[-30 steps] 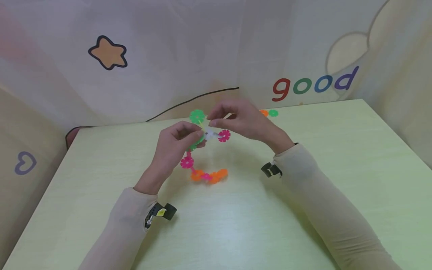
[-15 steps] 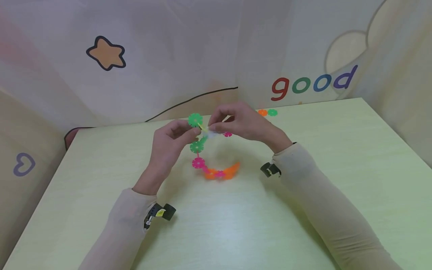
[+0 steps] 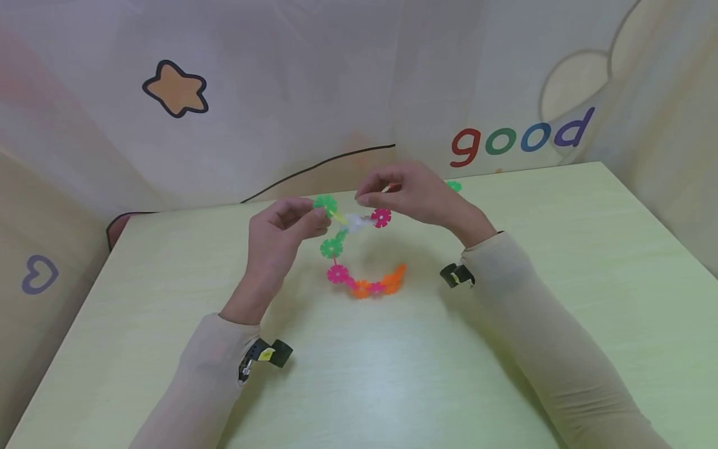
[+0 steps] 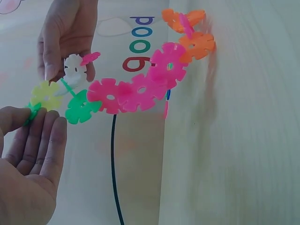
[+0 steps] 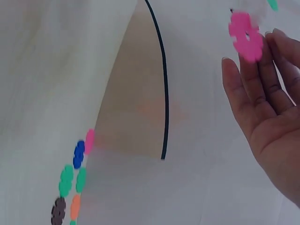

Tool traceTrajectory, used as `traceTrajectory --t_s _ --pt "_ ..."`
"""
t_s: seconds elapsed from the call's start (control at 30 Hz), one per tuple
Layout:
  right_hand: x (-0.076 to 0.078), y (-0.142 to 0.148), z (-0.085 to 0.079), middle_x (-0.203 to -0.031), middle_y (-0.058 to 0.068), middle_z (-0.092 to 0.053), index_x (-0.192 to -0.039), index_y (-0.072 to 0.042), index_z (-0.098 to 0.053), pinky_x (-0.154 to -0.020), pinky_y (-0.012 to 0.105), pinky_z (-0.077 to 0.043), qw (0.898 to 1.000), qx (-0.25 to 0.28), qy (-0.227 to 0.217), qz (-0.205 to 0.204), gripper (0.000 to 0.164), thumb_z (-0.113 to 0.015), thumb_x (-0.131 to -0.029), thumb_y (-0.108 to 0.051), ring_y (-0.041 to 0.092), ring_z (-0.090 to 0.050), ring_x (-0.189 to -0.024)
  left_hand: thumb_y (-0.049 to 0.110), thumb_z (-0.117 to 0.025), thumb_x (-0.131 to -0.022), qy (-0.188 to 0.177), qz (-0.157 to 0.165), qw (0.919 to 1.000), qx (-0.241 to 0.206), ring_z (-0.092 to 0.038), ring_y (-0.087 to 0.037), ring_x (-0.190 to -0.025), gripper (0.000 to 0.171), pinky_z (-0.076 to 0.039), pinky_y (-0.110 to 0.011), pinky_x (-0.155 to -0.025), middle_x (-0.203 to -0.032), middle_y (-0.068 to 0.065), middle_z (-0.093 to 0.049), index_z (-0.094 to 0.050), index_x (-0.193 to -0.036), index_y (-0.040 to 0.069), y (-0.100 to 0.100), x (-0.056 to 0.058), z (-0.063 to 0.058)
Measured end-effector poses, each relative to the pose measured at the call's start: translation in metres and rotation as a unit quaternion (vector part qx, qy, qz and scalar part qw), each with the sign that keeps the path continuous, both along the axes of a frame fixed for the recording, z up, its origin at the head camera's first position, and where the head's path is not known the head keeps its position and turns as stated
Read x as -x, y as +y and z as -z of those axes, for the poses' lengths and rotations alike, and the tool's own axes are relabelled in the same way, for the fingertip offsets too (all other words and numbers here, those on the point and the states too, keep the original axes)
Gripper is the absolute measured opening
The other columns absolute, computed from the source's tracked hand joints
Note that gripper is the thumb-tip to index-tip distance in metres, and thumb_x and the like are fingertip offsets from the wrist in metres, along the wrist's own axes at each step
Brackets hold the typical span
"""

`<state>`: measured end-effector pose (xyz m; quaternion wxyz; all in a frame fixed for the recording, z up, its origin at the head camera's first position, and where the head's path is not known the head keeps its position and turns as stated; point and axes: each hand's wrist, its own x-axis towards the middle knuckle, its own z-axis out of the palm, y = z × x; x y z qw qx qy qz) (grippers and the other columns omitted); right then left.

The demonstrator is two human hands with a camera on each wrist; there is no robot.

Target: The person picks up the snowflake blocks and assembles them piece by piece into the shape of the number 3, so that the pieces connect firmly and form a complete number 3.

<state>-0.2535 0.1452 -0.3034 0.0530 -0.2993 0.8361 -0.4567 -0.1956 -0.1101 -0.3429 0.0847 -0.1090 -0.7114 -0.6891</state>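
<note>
A chain of notched flower-shaped plastic discs hangs above the table. My left hand (image 3: 280, 240) pinches the green disc (image 3: 325, 204) at its upper end, with a yellow disc (image 4: 46, 95) slotted beside it. White discs (image 4: 75, 69) and a pink disc (image 3: 381, 217) branch off to the right. Below, a green disc (image 3: 331, 248), pink discs (image 4: 143, 91) and orange discs (image 4: 197, 46) curve down toward the tabletop. Just above the branch is my right hand (image 3: 412, 193), its fingers loosely bent and apart from the chain, nothing visible between them.
Loose discs lie along the table's back edge, among them a green disc (image 3: 454, 186), a blue disc (image 5: 78, 154) and a dark disc (image 5: 58, 211). A printed curtain (image 3: 314, 81) hangs directly behind the table (image 3: 168, 280).
My right hand has drawn back from the yellow and white discs, slightly up and right, uncovering the pink disc. The left hand shifted a little left, and the chain's lower end swung right.
</note>
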Motion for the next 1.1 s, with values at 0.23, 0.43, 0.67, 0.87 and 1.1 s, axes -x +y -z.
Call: traceTrajectory --t_s 0.23,0.43,0.67,0.87,1.1 --pt "0.015 0.033 0.005 -0.108 0.004 -0.073 -0.117 -0.012 -0.077 -0.095 0.044 -0.055 0.997 0.007 0.008 0.079 0.019 -0.075 -0.102 -0.025 0.022 -0.067 -0.103 0.008 -0.075 -0.099 -0.022 0.004 0.9997 -0.011 -0.078 -0.033 -0.088 0.015 -0.063 -0.038 -0.090 -0.094 -0.010 -0.078 -0.071 -0.109 -0.002 0.001 -0.001 0.004" --pt "0.040 0.051 0.020 -0.113 0.009 -0.073 -0.122 -0.005 -0.074 -0.093 0.042 -0.056 0.995 -0.010 -0.010 0.102 0.023 -0.072 -0.104 -0.018 0.027 -0.068 -0.104 0.009 -0.076 -0.099 -0.024 -0.002 0.9997 -0.004 -0.079 -0.029 -0.086 0.017 -0.062 -0.037 -0.092 -0.095 -0.009 -0.078 -0.071 -0.112 -0.002 0.001 -0.001 0.007" --pt "0.077 0.058 0.044 -0.121 0.014 -0.069 -0.125 -0.002 -0.071 -0.099 0.053 -0.057 0.988 -0.098 -0.059 0.107 0.024 -0.071 -0.103 -0.013 0.035 -0.064 -0.112 0.008 -0.076 -0.099 -0.030 0.002 0.9995 -0.006 -0.079 -0.024 -0.086 0.019 -0.062 -0.037 -0.092 -0.097 -0.009 -0.079 -0.071 -0.113 -0.003 0.002 0.001 0.007" --pt "0.096 0.055 0.060 -0.118 0.015 -0.068 -0.120 -0.004 -0.074 -0.094 0.048 -0.058 0.970 -0.201 -0.070 0.120 0.022 -0.076 -0.100 -0.011 0.034 -0.060 -0.112 0.008 -0.077 -0.099 -0.029 0.006 0.9995 -0.006 -0.079 -0.031 -0.090 0.019 -0.062 -0.037 -0.092 -0.099 -0.011 -0.079 -0.071 -0.113 -0.003 0.003 0.000 0.006" --pt "0.100 0.051 0.066 -0.117 0.016 -0.067 -0.116 -0.002 -0.074 -0.093 0.048 -0.056 0.960 -0.244 -0.070 0.117 0.023 -0.081 -0.096 -0.012 0.035 -0.057 -0.110 0.009 -0.077 -0.099 -0.030 0.009 0.9995 -0.002 -0.079 -0.032 -0.091 0.019 -0.062 -0.037 -0.093 -0.099 -0.011 -0.079 -0.072 -0.113 -0.003 0.004 0.000 0.005"
